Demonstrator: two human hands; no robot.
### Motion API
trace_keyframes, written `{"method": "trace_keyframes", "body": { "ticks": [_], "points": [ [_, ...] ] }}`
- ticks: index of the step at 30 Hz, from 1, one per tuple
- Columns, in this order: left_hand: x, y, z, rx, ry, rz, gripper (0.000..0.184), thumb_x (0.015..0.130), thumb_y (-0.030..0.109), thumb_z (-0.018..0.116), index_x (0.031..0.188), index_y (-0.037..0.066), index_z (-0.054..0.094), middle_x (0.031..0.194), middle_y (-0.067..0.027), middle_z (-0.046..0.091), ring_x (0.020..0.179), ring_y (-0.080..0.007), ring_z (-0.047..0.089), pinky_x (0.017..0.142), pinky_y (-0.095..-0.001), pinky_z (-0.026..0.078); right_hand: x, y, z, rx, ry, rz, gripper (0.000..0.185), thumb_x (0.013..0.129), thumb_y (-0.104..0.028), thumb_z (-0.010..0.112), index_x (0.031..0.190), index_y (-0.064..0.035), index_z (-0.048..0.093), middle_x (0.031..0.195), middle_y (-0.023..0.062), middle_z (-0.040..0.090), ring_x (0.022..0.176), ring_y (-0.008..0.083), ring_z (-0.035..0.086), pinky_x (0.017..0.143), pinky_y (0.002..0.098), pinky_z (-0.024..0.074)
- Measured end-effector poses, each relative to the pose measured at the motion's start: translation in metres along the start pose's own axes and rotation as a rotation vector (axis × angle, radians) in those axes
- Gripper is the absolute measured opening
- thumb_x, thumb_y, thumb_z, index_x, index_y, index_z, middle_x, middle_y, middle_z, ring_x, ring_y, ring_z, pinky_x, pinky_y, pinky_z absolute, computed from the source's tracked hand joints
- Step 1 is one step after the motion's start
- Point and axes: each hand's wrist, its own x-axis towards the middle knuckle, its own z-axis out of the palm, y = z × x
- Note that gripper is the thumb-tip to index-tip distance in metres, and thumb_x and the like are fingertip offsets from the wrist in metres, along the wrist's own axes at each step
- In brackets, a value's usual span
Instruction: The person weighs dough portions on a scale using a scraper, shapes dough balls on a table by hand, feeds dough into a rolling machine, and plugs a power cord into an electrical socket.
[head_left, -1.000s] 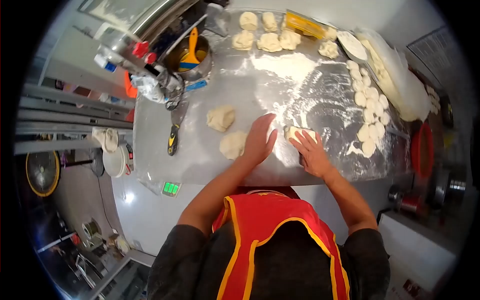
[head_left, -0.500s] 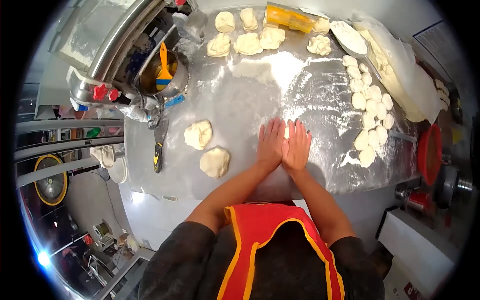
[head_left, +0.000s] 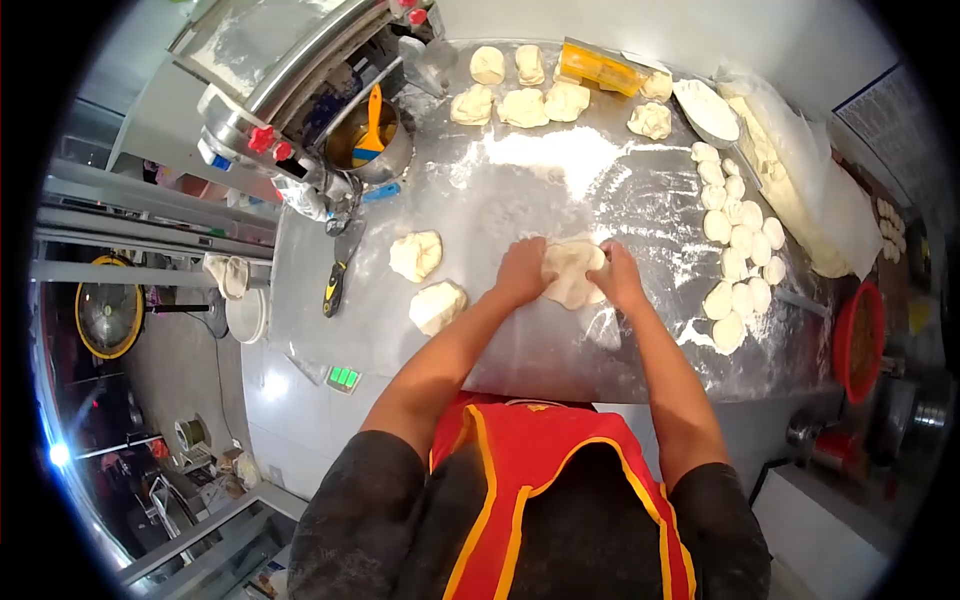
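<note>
A flattened piece of dough (head_left: 573, 275) lies on the metal table (head_left: 480, 215) in front of me, between my two hands. My left hand (head_left: 523, 271) grips its left edge with the fingers curled. On the opposite edge, my right hand (head_left: 618, 275) pinches the dough between thumb and fingers. Two rounded dough lumps rest to the left, an upper one (head_left: 415, 256) and a lower one (head_left: 437, 307). Loose flour (head_left: 560, 155) is spread on the table beyond my hands.
Several small dough discs (head_left: 741, 240) line the right side, beside a covered long dough (head_left: 770, 170) and a flour scoop (head_left: 706, 110). More lumps (head_left: 523, 107) and a yellow scraper (head_left: 602, 67) sit at the back. A pot with a brush (head_left: 372, 140) and a black-yellow scraper (head_left: 334, 288) are left.
My hands came together over the dough, then moved apart to its two sides. The dough now shows wide and flat between them. The camera view has shifted too.
</note>
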Motion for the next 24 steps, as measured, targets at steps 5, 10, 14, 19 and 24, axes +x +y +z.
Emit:
{"method": "trace_keyframes", "body": {
  "ticks": [5,10,14,19,24],
  "points": [
    [-0.017,0.018,-0.04,-0.252,0.001,0.008,0.025,0.073,0.013,0.067,0.096,0.008,0.058,0.105,-0.0145,0.057,0.1,-0.0342,0.052,0.082,-0.0409,0.044,-0.02,-0.026,-0.027,0.266,-0.023,-0.014,0.029,0.069,-0.003,0.07,0.094,-0.0031,0.056,0.091,0.0123,0.056,0.083,0.0317,0.054,0.075,0.0392,0.0452],
    [-0.05,0.001,-0.019,-0.047,0.268,0.356,0.024,0.076,0.007,0.062,0.099,0.005,0.055,0.105,-0.0151,0.055,0.1,-0.0343,0.051,0.086,-0.0423,0.042,-0.061,-0.031,-0.013,0.036,0.08,-0.385,0.029,0.074,0.007,0.057,0.1,-0.005,0.055,0.098,0.0161,0.05,0.093,0.0346,0.049,0.082,0.0394,0.0425],
    [-0.062,0.009,0.008,-0.082,0.303,0.36,0.039,0.08,0.009,0.056,0.117,0.0,0.05,0.122,-0.0201,0.05,0.115,-0.0374,0.045,0.099,-0.0448,0.035,-0.075,-0.032,0.004,-0.082,0.07,-0.319,0.031,0.081,0.0,0.058,0.111,-0.0008,0.052,0.107,0.0194,0.051,0.098,0.0362,0.051,0.089,0.0405,0.042],
    [-0.034,0.014,0.04,0.051,0.301,0.347,0.05,0.088,0.021,0.047,0.133,0.0,0.042,0.14,-0.0217,0.039,0.132,-0.0376,0.033,0.108,-0.0481,0.024,-0.054,-0.042,0.042,-0.138,0.159,-0.369,0.057,0.09,-0.022,0.05,0.137,0.0053,0.033,0.14,0.0245,0.037,0.131,0.0411,0.032,0.108,0.0517,0.0211],
    [-0.004,0.011,0.037,0.153,0.295,0.277,0.049,0.089,0.023,0.046,0.134,0.002,0.042,0.143,-0.0194,0.035,0.135,-0.0352,0.03,0.109,-0.0515,0.022,-0.018,-0.039,0.048,-0.253,0.151,-0.233,0.055,0.09,-0.024,0.046,0.138,0.0012,0.034,0.143,0.0202,0.034,0.137,0.0344,0.025,0.113,0.0512,0.0123]
  ]
}}
